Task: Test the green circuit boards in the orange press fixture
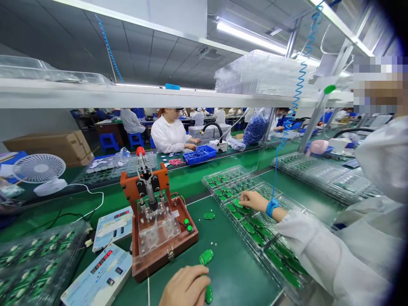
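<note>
My left hand point(186, 287) is at the bottom, its fingers bent together around a small green circuit board point(209, 294) that shows past the fingertips. Just beyond it, another green board point(206, 256) lies on the mat, and a third board point(209, 216) rests farther off. My right hand point(255, 201), with a blue wrist strap point(272, 207), reaches over a clear plastic tray point(245, 242) filled with green boards. Its thumb and fingers pinch at one board point(239, 203) there. Left of my hands stands a test fixture point(165, 250) with a red-knobbed lever point(140, 151).
Two counter boxes point(98, 276) with red digits sit left of the fixture, near a bagged tray of boards point(38, 259) and a white fan point(40, 168). A coiled blue cord point(276, 170) hangs to the strap. Co-workers point(170, 131) sit across and at the right.
</note>
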Demonstrator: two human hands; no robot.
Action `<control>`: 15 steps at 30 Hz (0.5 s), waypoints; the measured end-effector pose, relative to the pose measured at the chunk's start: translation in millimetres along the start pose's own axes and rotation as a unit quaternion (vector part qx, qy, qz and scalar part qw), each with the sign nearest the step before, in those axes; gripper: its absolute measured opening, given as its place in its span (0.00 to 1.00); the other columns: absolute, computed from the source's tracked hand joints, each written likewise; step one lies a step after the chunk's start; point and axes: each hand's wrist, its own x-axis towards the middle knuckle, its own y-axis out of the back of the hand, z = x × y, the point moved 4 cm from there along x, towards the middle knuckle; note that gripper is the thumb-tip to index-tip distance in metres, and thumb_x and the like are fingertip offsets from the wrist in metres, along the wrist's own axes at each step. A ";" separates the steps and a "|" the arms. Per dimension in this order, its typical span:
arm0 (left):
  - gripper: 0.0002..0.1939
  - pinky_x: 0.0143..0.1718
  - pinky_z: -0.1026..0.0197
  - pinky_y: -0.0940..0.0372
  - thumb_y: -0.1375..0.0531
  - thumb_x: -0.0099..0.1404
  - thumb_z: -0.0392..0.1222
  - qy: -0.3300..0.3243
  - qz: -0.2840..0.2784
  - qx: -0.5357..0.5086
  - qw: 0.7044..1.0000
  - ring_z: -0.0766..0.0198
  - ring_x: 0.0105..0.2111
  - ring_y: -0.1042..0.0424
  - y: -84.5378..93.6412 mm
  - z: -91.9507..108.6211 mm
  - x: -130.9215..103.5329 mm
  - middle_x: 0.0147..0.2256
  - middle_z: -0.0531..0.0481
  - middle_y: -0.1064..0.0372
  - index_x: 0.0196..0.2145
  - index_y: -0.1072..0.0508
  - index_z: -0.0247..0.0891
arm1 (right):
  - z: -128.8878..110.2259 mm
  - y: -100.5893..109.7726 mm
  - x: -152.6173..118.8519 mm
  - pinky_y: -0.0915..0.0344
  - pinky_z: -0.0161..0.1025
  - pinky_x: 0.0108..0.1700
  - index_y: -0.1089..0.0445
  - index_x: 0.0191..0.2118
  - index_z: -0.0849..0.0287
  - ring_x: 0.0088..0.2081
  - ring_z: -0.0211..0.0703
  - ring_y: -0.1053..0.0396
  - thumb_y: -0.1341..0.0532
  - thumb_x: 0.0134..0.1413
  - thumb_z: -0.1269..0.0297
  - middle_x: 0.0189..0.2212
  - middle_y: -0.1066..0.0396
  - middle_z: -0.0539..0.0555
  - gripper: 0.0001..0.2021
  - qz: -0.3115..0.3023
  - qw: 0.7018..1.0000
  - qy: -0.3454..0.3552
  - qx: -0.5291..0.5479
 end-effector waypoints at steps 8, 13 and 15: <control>0.10 0.41 0.56 0.28 0.49 0.73 0.32 0.166 -0.052 -0.062 0.983 0.59 0.39 0.25 3.5 -7.8 0.4 0.39 0.48 0.25 0.43 0.28 0.40 | -63.1 14.5 -50.3 0.36 0.37 0.36 0.30 0.39 0.55 0.33 0.42 0.28 0.45 0.67 0.56 0.32 0.25 0.51 0.11 0.051 0.995 0.080 0.038; 0.07 0.46 0.51 0.31 0.42 0.69 0.29 0.265 -0.132 -0.078 0.952 0.56 0.43 0.28 -5.4 -12.7 -5.8 0.40 0.50 0.27 0.40 0.28 0.39 | -129.3 -28.5 -115.5 0.33 0.39 0.44 0.25 0.39 0.49 0.40 0.44 0.24 0.40 0.62 0.63 0.36 0.21 0.48 0.06 -0.055 0.973 0.210 0.077; 0.05 0.46 0.52 0.32 0.37 0.66 0.31 0.274 -0.165 -0.084 0.944 0.56 0.43 0.29 -8.1 -9.4 -4.9 0.40 0.51 0.28 0.38 0.28 0.39 | -146.0 -51.5 -133.5 0.32 0.43 0.51 0.24 0.42 0.49 0.47 0.48 0.25 0.40 0.62 0.66 0.42 0.21 0.49 0.08 -0.071 0.965 0.236 0.084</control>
